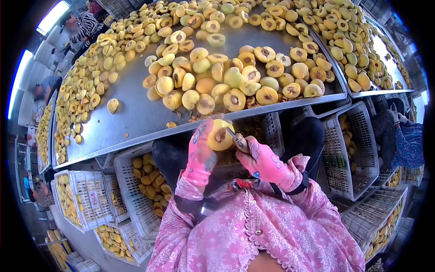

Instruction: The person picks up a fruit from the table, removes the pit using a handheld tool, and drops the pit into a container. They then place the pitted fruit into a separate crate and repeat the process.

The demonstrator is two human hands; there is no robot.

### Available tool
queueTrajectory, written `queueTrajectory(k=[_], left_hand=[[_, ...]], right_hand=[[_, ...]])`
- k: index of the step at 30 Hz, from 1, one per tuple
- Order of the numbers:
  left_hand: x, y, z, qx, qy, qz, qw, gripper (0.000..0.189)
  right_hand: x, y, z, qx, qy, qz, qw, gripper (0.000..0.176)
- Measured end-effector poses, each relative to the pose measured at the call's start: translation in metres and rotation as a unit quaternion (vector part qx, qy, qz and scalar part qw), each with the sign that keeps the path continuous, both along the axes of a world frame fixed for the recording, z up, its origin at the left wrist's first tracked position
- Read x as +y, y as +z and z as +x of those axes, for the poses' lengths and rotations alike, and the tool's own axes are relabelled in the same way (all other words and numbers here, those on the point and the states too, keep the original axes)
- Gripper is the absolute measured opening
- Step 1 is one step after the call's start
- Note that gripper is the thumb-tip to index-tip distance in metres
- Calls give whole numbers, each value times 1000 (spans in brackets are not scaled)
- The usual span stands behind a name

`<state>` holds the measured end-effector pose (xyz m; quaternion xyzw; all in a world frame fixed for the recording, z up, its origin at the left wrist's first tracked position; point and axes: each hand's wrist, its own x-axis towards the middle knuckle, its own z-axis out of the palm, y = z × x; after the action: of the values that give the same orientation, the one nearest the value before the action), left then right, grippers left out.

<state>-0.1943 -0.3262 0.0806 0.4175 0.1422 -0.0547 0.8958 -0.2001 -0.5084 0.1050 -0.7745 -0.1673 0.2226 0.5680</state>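
Observation:
My left hand (200,156), in a pink patterned glove, is closed around a yellow peach half (216,141), its cut face and brown pit turned up. In my right hand (267,164), gloved the same way, is a small pitting knife (232,133) with a thin metal blade, gripped by its short handle. The blade tip is right at the peach's cut face, beside the pit. Both hands are close to my lap, just short of the metal table's edge. Beyond them on the metal table (122,131) lies a heap of peach halves (206,86), many with pits in.
A white plastic crate (129,181) of peach halves stands left of my legs; another crate (340,156) is at the right. Stacked crates (93,204) fill the far left. People sit nearby, one in blue patterned clothing (408,145) at right. The table's raised edge (272,108) runs before me.

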Motion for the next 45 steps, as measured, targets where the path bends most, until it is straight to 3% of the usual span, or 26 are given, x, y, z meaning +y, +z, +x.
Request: queueTrajectory(k=[5, 8, 14, 17, 20, 23, 26, 29, 32, 35, 38, 40, 41, 42, 45], left_hand=[[-10, 6, -5, 2, 26, 62, 998, 44], [-16, 11, -7, -9, 35, 96, 995, 42], [-22, -4, -6, 5, 50, 108, 993, 38], [-19, -5, -3, -2, 28, 133, 991, 35], [-12, -5, 0, 22, -24, 181, 983, 30], [-4, -14, 6, 58, -88, 234, 966, 26], [-2, -23, 7, 54, -103, 272, 955, 24], [-3, -32, 4, 46, -88, 261, 960, 23], [-7, -42, 0, 21, -47, 259, 964, 23], [-9, -49, -4, 9, -21, 253, 967, 22], [-9, -50, -5, 26, -66, 286, 956, 23], [-4, -48, -3, 41, -147, 353, 923, 25], [-4, -51, -2, 42, -144, 325, 934, 25], [-3, -54, -2, 43, -141, 297, 943, 26], [-6, -55, -1, 50, -102, 245, 963, 28]], right_hand=[[4, -7, -4, -50, -21, -38, 998, 17], [9, -23, -8, -166, -44, -29, 985, 19], [9, -30, -10, -105, -20, -66, 992, 20], [4, -37, -6, -138, 20, -68, 988, 17], [3, -45, -5, -89, 32, -86, 992, 15], [0, -34, 2, 245, 42, -80, 965, 15], [-4, -39, 0, -44, 118, -150, 981, 17], [-7, -47, 4, 3, 159, -138, 978, 17], [-6, -58, 5, -44, 165, -22, 985, 15], [-3, -23, 10, 296, 148, -31, 943, 13], [-5, -61, 3, -6, 201, -125, 972, 15], [-7, -74, 1, -16, 225, -127, 966, 16], [-3, -61, 3, -22, 239, -128, 962, 17], [-5, -42, 6, 159, 203, -107, 960, 15], [-4, -32, 5, 393, 136, 53, 908, 12]])
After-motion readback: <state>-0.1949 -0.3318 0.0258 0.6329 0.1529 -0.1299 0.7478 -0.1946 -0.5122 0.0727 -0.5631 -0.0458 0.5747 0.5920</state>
